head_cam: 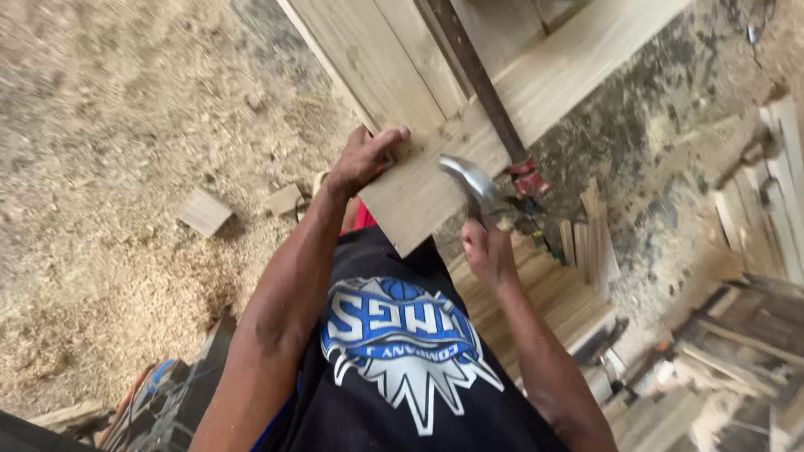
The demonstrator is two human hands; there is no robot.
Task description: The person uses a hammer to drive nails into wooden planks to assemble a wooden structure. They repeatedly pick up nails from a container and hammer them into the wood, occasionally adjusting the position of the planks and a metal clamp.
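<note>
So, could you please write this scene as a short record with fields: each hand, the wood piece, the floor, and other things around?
left hand: left hand presses on the edge of the wooden frame
right hand: right hand grips a hammer, metal head near the frame corner
frame: pale planks joined, a dark bar clamp lying across them
floor: ground covered with sawdust, small wood block lying loose
right side: stacked wood strips
motion: hammer head blurred
</note>
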